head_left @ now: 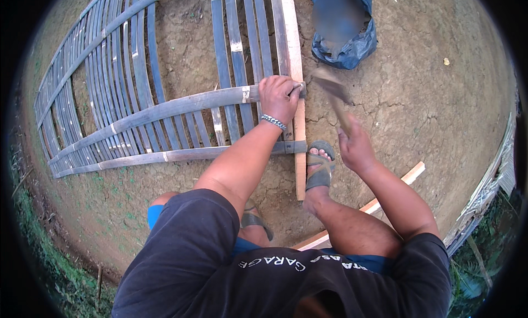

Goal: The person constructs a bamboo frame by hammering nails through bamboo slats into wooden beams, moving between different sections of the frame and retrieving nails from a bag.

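Observation:
My left hand (pixel 279 100) is closed over the end of a long grey bamboo rail (pixel 203 100), where it crosses a pale wooden batten (pixel 300 125). Its thumb and forefinger meet near the rail's tip; whether they pinch something small, such as a nail, I cannot make out. To the right, my right hand (pixel 356 144) grips the wooden handle of a hammer (pixel 340 115). The hammer's dark head is raised beside the batten and blurred by motion. The rail belongs to a bamboo slat panel (pixel 118 70) lying on the ground.
A black plastic bag (pixel 352 51) sits on the cracked dirt beyond the hammer. My sandalled foot (pixel 320 166) is close beside the batten. Another wooden batten (pixel 412 174) lies on the ground at right, partly behind my leg. Grass (pixel 60 274) borders the lower left.

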A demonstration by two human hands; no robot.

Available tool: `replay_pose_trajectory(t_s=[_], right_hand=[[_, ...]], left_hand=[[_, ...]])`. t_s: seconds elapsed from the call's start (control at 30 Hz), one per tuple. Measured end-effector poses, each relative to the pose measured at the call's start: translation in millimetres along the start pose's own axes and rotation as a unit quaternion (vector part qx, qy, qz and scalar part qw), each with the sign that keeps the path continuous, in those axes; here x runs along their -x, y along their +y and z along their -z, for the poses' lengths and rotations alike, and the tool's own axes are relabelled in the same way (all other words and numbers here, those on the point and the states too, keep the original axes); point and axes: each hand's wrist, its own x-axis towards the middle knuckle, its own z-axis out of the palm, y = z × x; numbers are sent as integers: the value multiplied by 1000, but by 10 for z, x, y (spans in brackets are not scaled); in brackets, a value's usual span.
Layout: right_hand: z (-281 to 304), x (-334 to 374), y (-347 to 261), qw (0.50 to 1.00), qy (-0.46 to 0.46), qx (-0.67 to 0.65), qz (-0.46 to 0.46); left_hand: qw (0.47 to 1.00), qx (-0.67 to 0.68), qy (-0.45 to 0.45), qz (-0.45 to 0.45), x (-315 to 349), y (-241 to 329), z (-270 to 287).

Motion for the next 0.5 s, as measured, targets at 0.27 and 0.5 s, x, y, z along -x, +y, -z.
replay_pose_trajectory(t_s=[0.27,0.5], right_hand=[[-2,-22,32,997,-16,-34,-68],[-122,-24,7,993,-63,-12,-96]], left_hand=[[1000,10,-2,-2,9,-17,7],[998,-34,-17,59,-284,-119,222]])
